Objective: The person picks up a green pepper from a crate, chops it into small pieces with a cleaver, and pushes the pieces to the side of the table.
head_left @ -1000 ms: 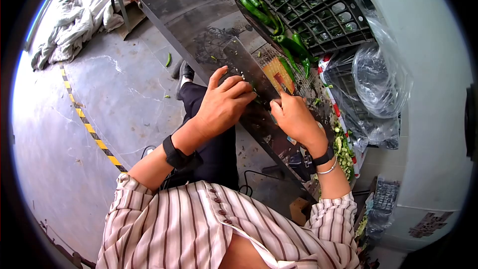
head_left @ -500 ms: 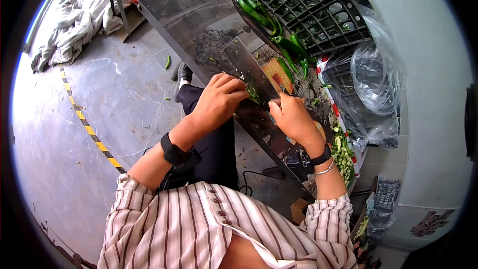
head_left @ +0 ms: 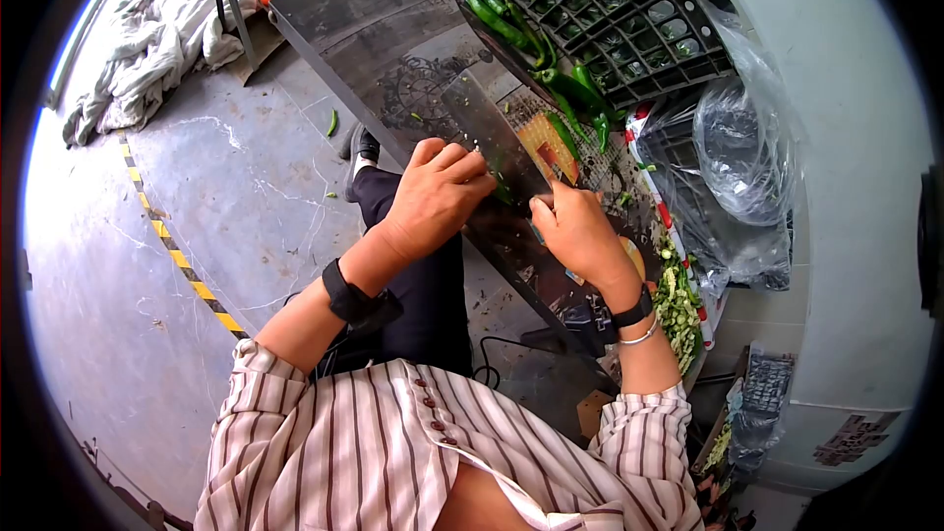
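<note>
My right hand point(head_left: 580, 233) is closed round the handle of a broad-bladed knife point(head_left: 495, 130), whose blade slants up and left over the dark table point(head_left: 393, 59). Close to the blade's left side, my left hand point(head_left: 442, 187) has its fingers bent and pressed together on a green chili pepper point(head_left: 502, 191). Only a small part of that pepper shows; the fingers and blade hide the rest. Small pale bits lie around the blade. Whole green chili peppers point(head_left: 575, 93) rest beyond the knife, and chopped pepper pieces point(head_left: 677, 310) are heaped beside my right wrist.
A black plastic crate point(head_left: 629, 34) stands tilted at the table's far side, with clear plastic bags point(head_left: 737, 152) by it. Grey cloth point(head_left: 147, 49) lies on the floor at the upper left. Yellow-black tape point(head_left: 177, 256) marks the floor, where a stray pepper point(head_left: 332, 123) lies.
My left hand has shifted slightly right, towards the blade, and now covers more of the pepper. The knife and my right hand are nearly unmoved.
</note>
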{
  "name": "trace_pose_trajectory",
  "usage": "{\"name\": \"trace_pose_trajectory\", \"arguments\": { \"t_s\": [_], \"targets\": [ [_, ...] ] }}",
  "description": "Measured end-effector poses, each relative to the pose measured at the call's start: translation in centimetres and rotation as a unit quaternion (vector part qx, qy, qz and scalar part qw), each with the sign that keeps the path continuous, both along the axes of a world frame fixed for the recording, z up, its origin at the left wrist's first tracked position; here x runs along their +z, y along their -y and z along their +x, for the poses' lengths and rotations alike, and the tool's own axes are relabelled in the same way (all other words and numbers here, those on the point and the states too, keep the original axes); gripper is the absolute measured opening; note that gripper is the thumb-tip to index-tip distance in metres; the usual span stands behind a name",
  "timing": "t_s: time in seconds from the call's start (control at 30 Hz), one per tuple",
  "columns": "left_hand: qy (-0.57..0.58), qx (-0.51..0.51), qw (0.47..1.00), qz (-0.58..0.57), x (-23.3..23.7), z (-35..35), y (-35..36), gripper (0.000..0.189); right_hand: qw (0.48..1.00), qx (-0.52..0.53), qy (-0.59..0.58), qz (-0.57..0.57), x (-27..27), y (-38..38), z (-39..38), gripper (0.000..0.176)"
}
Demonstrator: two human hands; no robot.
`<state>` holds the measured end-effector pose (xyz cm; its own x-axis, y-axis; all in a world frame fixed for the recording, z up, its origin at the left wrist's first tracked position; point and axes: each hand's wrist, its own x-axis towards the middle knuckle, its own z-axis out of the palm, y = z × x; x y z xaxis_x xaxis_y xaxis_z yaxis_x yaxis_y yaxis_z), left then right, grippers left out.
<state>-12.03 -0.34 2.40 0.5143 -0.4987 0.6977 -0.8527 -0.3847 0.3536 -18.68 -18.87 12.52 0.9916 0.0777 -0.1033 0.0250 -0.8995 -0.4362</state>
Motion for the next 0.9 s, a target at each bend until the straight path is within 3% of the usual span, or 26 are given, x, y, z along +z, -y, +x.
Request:
{"name": "trace_pose_trajectory", "arguments": {
  "t_s": [0.3,0.4,0.9],
  "targets": [
    [0.027,0.020,0.999,0.007,0.4,0.2,-0.3,0.017,1.000,0.000,0.008,-0.016,0.1,0.1,-0.3,0.025],
    [0.030,0.023,0.999,0.008,0.2,0.3,-0.3,0.017,0.998,-0.020,-0.035,0.038,0.0,1.2,-1.6,0.025],
    [0.008,0.025,0.999,0.032,0.0,-0.1,-0.3,0.020,0.997,-0.054,0.034,0.040,1.5,0.8,-2.0,0.021]
  ]
}}
